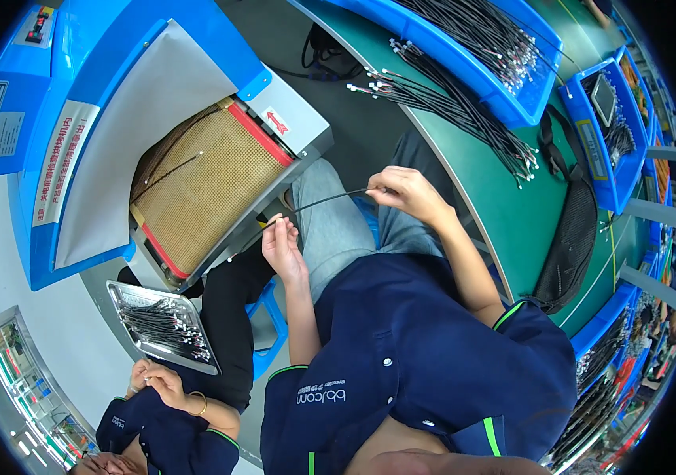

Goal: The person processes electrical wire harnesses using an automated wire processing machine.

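A thin black cable point(330, 201) is stretched between my two hands above my lap. My left hand point(284, 247) pinches it near its left part, close to the front edge of the conveyor machine. Farther right and slightly higher, my right hand point(407, 192) has fingertips closed on the other end. On the tan mesh conveyor belt point(223, 186) to the left lies another black cable point(173, 172) with a small pale end. Many black cables with white connectors, a loose cable bundle point(464, 107), rest on the green table point(476, 170) at my right.
The machine's blue hood point(116, 67) rises over the belt. A blue bin point(504, 67) full of cables stands on the table, near a black bag point(571, 241) and more blue bins point(607, 150). At lower left a co-worker's hands point(157, 380) are beside a metal tray point(136, 297) of cables.
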The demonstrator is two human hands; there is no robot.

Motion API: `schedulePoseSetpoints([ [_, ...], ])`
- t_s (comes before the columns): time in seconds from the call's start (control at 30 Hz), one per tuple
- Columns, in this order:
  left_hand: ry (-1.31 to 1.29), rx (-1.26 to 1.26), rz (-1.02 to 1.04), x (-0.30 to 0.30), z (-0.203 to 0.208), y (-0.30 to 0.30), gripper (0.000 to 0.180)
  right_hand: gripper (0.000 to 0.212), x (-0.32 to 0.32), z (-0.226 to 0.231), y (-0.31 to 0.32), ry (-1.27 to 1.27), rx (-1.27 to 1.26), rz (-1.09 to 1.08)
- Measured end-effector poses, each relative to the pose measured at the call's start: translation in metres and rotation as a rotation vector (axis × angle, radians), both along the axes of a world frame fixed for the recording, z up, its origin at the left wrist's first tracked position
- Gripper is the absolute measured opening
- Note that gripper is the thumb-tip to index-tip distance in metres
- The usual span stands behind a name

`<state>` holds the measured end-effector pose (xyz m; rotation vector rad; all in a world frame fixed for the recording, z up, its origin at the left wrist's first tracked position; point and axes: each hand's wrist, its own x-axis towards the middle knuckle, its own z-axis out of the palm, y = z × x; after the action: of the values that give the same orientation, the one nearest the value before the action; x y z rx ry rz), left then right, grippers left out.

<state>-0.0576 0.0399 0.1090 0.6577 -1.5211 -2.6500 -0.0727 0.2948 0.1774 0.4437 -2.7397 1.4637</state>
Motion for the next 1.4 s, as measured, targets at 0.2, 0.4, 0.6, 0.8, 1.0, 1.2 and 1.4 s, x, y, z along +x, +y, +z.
schedulePoseSetpoints([
  [0.2, -0.014, 0.0, 0.005, 0.0, 0.002, -0.004, 0.016, 0.013, -0.001, 0.001, -0.003, 0.034, 0.052, -0.005],
  [0.4, -0.013, -0.003, 0.006, -0.003, 0.008, -0.01, 0.015, 0.019, -0.002, 0.006, -0.005, 0.096, 0.106, -0.007],
  [0.6, 0.008, -0.006, 0.024, -0.007, 0.01, -0.02, 0.015, 0.027, -0.003, 0.013, -0.012, 0.011, 0.113, -0.021],
  [0.8, 0.019, 0.0, 0.105, -0.032, 0.008, -0.055, 0.016, 0.026, -0.004, 0.014, -0.017, -0.03, 0.209, -0.025],
  [1.0, 0.047, -0.035, 0.141, -0.056, 0.015, -0.088, 0.015, 0.02, -0.003, 0.019, -0.023, -0.029, 0.252, -0.023],
  [1.2, 0.013, -0.06, 0.141, -0.066, 0.015, -0.093, 0.016, 0.017, -0.001, 0.021, -0.026, -0.042, 0.247, -0.017],
  [1.4, 0.025, -0.073, 0.139, -0.078, 0.029, -0.092, 0.018, 0.014, 0.0, 0.026, -0.028, -0.07, 0.248, -0.022],
])
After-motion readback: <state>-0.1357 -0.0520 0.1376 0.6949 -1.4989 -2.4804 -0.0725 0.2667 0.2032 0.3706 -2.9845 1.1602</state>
